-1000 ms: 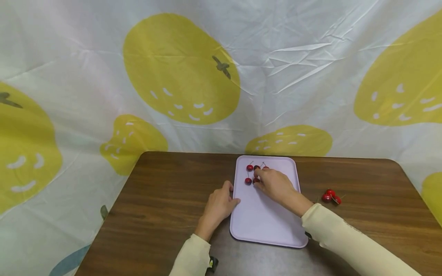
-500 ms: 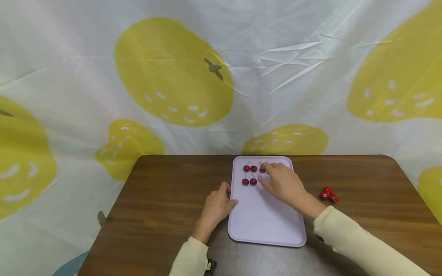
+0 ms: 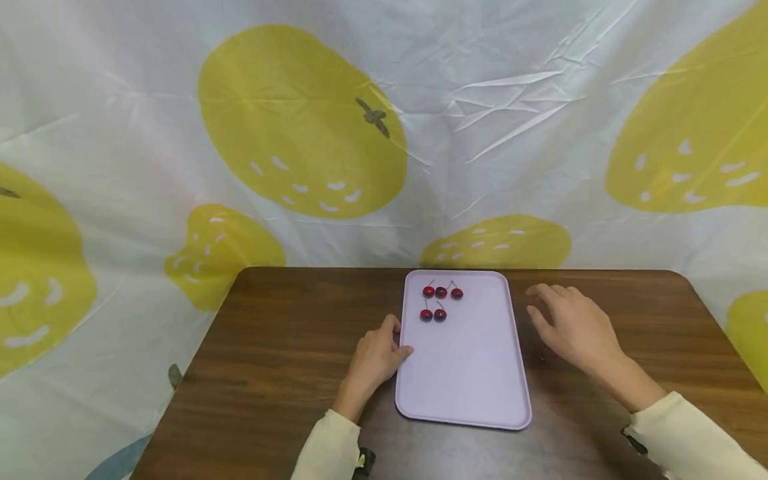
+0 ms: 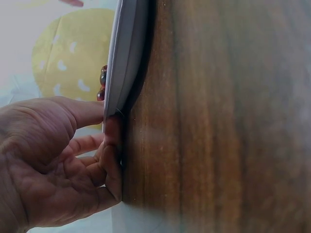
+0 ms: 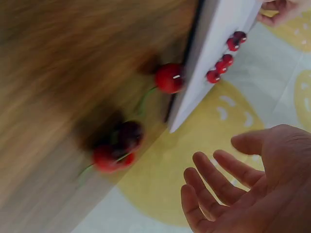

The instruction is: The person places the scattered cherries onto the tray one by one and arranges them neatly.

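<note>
Five cherries on the tray, a few more beside it

The tray (image 3: 462,380), pale lilac with rounded corners, lies lengthwise on the brown wooden table (image 3: 300,347). Near its far end, toward the left, five cherries sit in two rows: a row of three (image 3: 441,293) at the back and a row of two (image 3: 440,315) in front, thin stems pointing mostly away from the person.

The left hand (image 3: 375,357) has the tray's left edge pinched, thumb over the rim and fingers against the outer side. The right hand (image 3: 577,330) is off to the tray's right, above the table, fingers loosely spread and bent, holding nothing.

Below that hand are more cherries. A single cherry (image 5: 170,78) lies just beside the tray; I can't tell whether they touch. Farther out sits a cluster of cherries (image 5: 106,158), red and dark, too blurred to count surely, and hidden behind the hand from above.

Both arms wear cream sleeves (image 3: 329,445). Behind the table hangs a whitish cloth (image 3: 468,40) printed with big yellow fruit.
</note>
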`<state>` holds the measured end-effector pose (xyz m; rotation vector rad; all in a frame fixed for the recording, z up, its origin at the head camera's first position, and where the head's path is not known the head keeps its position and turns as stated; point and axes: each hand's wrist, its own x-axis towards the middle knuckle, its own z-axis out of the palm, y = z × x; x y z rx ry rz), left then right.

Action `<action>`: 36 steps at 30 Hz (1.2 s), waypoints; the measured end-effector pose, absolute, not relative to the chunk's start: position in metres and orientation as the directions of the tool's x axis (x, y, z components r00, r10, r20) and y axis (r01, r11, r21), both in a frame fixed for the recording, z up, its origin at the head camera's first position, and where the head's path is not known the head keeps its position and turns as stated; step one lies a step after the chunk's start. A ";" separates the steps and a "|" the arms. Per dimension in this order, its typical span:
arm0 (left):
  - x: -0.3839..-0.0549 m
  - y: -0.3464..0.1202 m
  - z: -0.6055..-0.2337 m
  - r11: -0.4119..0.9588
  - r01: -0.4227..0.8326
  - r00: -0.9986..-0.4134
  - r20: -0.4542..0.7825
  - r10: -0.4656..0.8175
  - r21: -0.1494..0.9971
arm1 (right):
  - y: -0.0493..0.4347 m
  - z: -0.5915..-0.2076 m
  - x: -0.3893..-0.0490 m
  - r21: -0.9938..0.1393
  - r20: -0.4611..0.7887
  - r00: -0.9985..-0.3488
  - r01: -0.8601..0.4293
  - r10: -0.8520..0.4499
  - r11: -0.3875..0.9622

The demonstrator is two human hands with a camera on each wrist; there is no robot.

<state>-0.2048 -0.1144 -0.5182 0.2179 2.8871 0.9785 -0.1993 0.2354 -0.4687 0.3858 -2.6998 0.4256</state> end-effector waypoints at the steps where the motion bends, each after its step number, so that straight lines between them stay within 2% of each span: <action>1: -0.205 -0.114 -0.518 0.785 0.106 -0.986 -0.036 0.161 0.610 | 0.241 -0.470 -0.197 -0.229 0.412 -0.886 -0.327 -0.213 0.917; 5: -0.205 -0.114 -0.517 0.787 0.102 -0.987 -0.040 0.158 0.608 | 0.262 -0.476 -0.193 -0.207 0.411 -0.881 -0.341 -0.235 0.917; 13: -0.204 -0.114 -0.517 0.782 0.102 -0.986 -0.041 0.161 0.615 | 0.293 -0.484 -0.188 -0.211 0.327 -0.891 -0.393 -0.314 0.895; 24: -0.205 -0.113 -0.519 0.788 0.087 -0.986 -0.058 0.154 0.610 | 0.304 -0.493 -0.185 -0.209 0.244 -0.912 -0.380 -0.329 0.901; 36: -0.204 -0.113 -0.519 0.782 0.078 -0.987 -0.062 0.147 0.618 | 0.303 -0.500 -0.184 -0.210 0.292 -0.907 -0.369 -0.302 0.905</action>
